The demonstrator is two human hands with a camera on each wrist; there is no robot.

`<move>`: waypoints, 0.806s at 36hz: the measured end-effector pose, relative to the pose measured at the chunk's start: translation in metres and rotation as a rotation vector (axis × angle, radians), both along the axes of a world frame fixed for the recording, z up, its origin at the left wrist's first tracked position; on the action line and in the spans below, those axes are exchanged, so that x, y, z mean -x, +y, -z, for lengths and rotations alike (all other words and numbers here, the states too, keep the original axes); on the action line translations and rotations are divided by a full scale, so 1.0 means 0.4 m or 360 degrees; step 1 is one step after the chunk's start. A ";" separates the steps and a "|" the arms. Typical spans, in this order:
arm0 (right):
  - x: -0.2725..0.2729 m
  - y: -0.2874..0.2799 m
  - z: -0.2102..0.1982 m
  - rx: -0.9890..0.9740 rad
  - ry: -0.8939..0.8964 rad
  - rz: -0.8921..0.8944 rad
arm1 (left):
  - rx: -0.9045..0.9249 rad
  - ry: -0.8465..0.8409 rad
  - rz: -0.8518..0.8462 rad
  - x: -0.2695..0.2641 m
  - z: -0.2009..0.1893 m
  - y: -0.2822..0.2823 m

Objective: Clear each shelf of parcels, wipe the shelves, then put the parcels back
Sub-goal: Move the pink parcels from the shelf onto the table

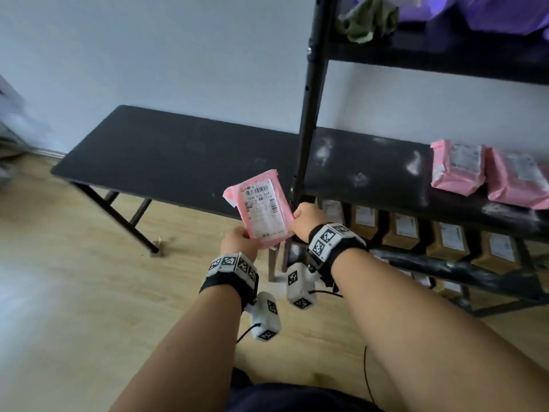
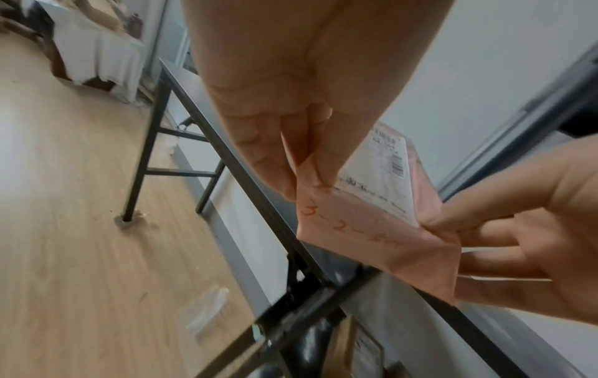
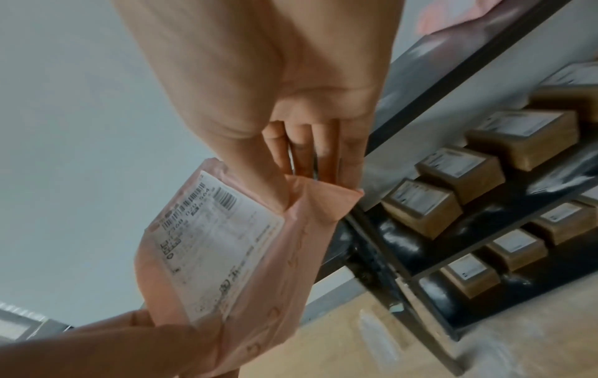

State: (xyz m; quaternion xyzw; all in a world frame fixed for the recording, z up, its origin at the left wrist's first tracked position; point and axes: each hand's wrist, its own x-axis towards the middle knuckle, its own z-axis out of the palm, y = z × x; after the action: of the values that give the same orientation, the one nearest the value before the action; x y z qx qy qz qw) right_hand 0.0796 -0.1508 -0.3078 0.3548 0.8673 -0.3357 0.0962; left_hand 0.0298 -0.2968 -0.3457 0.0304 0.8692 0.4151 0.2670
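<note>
Pink plastic wraps the parcel point(image 1: 261, 209) you hold up in front of you, with its white label facing you. Your left hand point(image 1: 237, 242) pinches its lower left corner, thumb on top and fingers point(image 2: 258, 153) curled under. Your right hand point(image 1: 306, 221) pinches the lower right corner the same way, thumb on the front and fingers point(image 3: 304, 151) curled behind. Two hands keep the soft bag flat, so you can probably read the label and the red numbers written near its bottom edge.

You hold it in the air, just left of the black post point(image 1: 312, 114) of the shelf rack, above the edge of the long black table point(image 1: 166, 150). It touches neither of them.

Two more pink parcels point(image 1: 487, 171) lie side by side on the middle shelf point(image 1: 371, 179), far to the right. That shelf shows pale smudges, so it may not be wiped yet, though I cannot be sure. I think this parcel is either coming off that shelf or going back on; I cannot tell which.

Brown boxes point(image 1: 448, 239) stand in a row on the shelf below. I count about six there, and more on the next shelf down. One green cloth point(image 1: 368, 19) sits on the top shelf, beside purple bags point(image 1: 487, 13).
</note>
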 end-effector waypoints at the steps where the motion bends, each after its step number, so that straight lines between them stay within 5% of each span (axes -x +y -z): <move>1: 0.029 -0.029 -0.002 -0.0010 0.0010 -0.0022 | 0.0003 0.0006 -0.0012 0.025 -0.004 -0.031; 16: 0.455 -0.489 0.034 0.0153 0.0082 -0.0115 | 0.0280 0.0148 -0.0123 0.442 -0.031 -0.499; 29: 0.721 -0.501 0.070 0.0126 0.0041 -0.0156 | 0.0267 0.0181 -0.0146 0.679 0.009 -0.525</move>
State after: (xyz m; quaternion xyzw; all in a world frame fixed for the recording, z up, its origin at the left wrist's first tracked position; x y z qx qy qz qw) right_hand -0.2089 -0.3514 -0.3359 0.3034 0.8709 -0.3691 0.1152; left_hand -0.2419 -0.5070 -0.3494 -0.0084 0.9151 0.3503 0.1996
